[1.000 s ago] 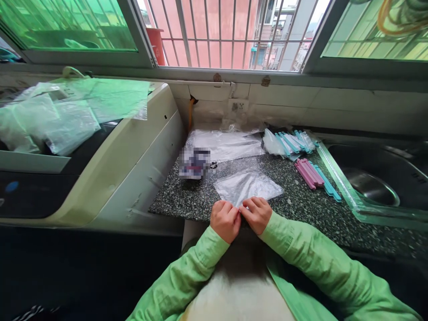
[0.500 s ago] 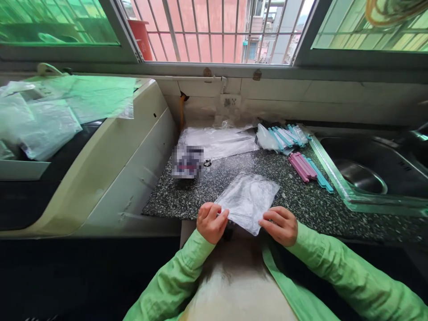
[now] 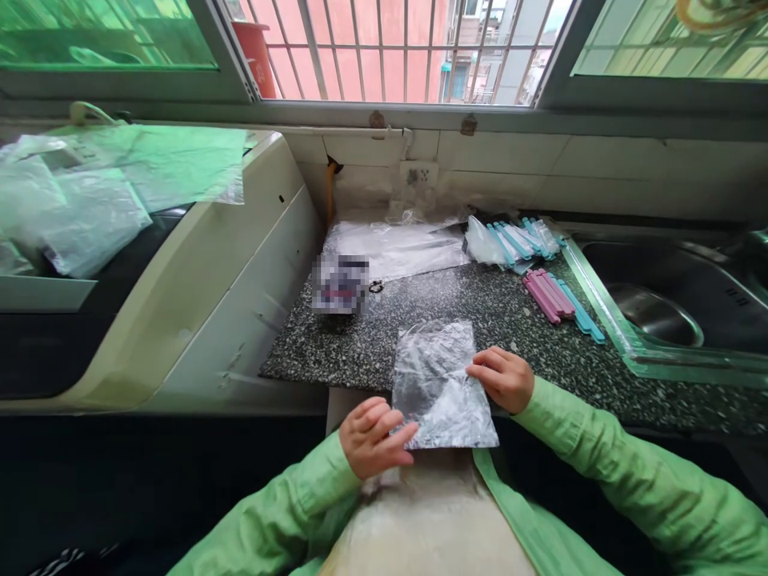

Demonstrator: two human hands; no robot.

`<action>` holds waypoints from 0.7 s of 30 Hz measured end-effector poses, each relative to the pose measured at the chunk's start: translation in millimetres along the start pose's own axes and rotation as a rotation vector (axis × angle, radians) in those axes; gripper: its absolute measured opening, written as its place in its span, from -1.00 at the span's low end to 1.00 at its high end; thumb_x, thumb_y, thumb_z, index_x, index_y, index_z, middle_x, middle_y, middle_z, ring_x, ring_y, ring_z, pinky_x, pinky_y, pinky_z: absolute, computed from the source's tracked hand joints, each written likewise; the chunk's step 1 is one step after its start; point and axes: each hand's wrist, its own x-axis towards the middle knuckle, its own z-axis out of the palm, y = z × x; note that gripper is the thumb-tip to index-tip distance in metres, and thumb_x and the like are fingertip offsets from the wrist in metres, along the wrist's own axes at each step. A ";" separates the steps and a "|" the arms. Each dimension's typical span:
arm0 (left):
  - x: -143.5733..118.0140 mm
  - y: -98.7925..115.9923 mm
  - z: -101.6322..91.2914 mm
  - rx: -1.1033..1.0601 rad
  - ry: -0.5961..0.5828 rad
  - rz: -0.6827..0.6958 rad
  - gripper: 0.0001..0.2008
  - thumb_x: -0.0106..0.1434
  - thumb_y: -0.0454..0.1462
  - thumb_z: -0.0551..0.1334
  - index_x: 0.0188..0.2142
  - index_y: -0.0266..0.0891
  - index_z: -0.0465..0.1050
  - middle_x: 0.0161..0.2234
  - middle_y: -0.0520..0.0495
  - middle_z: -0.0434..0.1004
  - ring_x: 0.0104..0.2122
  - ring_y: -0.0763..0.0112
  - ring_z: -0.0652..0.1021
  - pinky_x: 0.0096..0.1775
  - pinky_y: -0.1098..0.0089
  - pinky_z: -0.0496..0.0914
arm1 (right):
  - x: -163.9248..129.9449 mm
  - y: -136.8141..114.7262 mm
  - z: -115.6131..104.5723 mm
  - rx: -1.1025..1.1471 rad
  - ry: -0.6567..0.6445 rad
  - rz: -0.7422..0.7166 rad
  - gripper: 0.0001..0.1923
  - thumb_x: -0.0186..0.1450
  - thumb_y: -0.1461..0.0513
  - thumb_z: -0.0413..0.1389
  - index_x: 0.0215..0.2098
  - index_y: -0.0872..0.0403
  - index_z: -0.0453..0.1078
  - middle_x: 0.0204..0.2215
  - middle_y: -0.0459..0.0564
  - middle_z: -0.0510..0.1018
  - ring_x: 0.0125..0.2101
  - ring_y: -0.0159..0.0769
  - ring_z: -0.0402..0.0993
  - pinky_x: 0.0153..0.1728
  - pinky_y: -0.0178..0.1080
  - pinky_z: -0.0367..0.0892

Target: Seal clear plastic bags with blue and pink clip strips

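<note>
A clear, wrinkled plastic bag [image 3: 441, 392] hangs partly over the counter's front edge, its upper part on the stone. My right hand [image 3: 505, 379] pinches its right edge between thumb and fingertips. Down at the lower left corner, my left hand [image 3: 375, 438] has that corner between index finger and thumb; the other fingers are curled. The bag looks flat, and I see nothing inside it. Further right on the counter lie pink plastic sticks [image 3: 548, 295] beside blue ones [image 3: 577, 310], which look like bag sealing clips.
Clear plastic sheets [image 3: 396, 246] lie at the back of the speckled counter [image 3: 456, 296], near a blurred-out item [image 3: 341, 285]. More bags with blue clips [image 3: 516, 242] rest beside the sink [image 3: 636, 352]. On the left, a washing machine [image 3: 240, 264] carries plastic bags [image 3: 96, 216].
The bag has turned, with its lower edge now nearer my body. My left hand has moved down toward me; my right hand has shifted slightly up along the bag's edge.
</note>
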 end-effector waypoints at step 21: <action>48.9 -33.6 25.2 -0.288 -0.261 -0.524 -0.87 0.04 -0.38 0.10 -0.55 -0.26 0.40 -0.44 -0.09 0.33 -0.33 0.34 0.31 -0.27 0.32 0.30 | -11.0 12.7 -16.8 0.213 -0.073 0.186 -0.83 0.22 0.29 -0.05 -0.38 0.05 0.39 -0.42 0.01 0.47 -0.40 -0.36 0.37 -0.37 -0.30 0.29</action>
